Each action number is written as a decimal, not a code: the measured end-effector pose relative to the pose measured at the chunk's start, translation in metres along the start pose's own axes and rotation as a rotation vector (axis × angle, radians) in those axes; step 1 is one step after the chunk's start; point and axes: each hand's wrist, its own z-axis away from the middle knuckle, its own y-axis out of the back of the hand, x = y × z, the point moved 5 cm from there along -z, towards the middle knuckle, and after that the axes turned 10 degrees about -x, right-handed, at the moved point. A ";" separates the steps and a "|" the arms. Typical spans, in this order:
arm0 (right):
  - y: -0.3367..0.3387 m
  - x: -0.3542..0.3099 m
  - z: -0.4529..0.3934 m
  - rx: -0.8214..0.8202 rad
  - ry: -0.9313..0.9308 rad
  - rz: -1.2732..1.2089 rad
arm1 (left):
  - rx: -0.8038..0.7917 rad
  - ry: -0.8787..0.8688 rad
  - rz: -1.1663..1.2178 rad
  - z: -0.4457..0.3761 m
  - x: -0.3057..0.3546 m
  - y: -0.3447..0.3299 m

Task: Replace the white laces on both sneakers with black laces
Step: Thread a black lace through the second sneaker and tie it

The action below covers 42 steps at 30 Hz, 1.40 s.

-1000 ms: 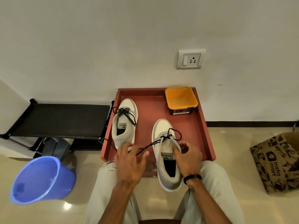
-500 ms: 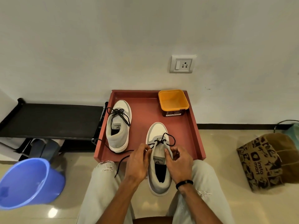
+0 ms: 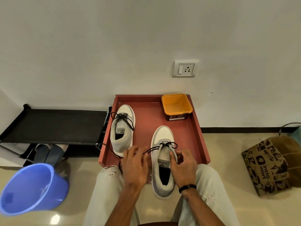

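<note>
The near sneaker (image 3: 163, 162) lies on the red tray (image 3: 197, 131) with its heel overhanging the front edge toward the person and its toe pointing at the wall, so its long axis runs straight away from the body. It sits between the two hands. The black lace (image 3: 152, 149) is threaded only through the eyelets nearest the toe; one free end runs from there leftward and toward the person, to the left hand (image 3: 134, 167).

The left hand lies just beside the sneaker's left flank, back of the hand up, fingers spread. The lace passes under its fingertips, and it appears to pinch the strand, though the contact is hidden by the fingers. The right hand (image 3: 184, 167) is at the sneaker's right flank, fingers curled, gripping the edge of the upper beside the tongue.

The next eyelet lies on the near side of the existing crossing, closer to both hands than the toe. The left hand holds the working end and is the one placed to feed it.

The second sneaker (image 3: 122, 128), already laced in black, stands further back on the left of the tray.
</note>
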 end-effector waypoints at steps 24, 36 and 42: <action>-0.001 -0.003 -0.006 0.032 -0.035 -0.027 | -0.066 0.320 0.443 0.004 -0.006 0.000; -0.003 -0.003 -0.009 -0.035 0.070 0.023 | -0.181 0.586 1.009 -0.051 -0.002 -0.037; -0.002 -0.003 -0.012 -0.028 0.026 0.035 | -0.059 0.249 1.284 -0.084 0.044 0.031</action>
